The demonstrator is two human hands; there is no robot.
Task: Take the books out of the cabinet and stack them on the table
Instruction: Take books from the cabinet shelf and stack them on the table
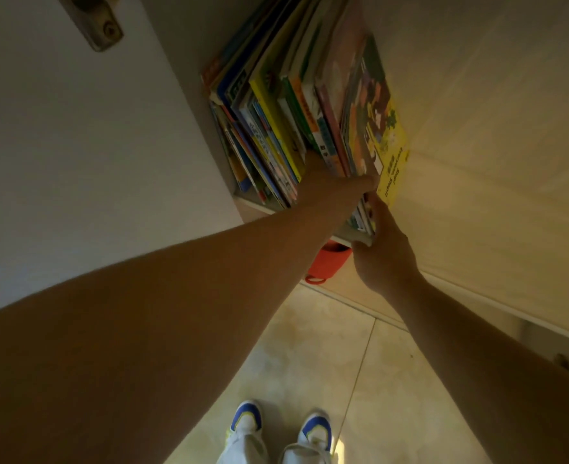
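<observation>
Fingers of the left hand (330,182) wedge between the books (296,105) at twelve o'clock in the cabinet (253,204); the right hand (382,252) clasps the end bundle's lower edge. Best draw both together, keeping spines level.

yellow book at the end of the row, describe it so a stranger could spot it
Look in the open cabinet at the upright row of books. At its far right end, by the pale wall, stands the yellow book, its illustrated cover facing outward, not just a spine.

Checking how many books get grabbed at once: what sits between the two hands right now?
In the head view, a bundle of thin picture books stands between the left hand and right hand, the yellow-covered book outermost on the right.
</observation>
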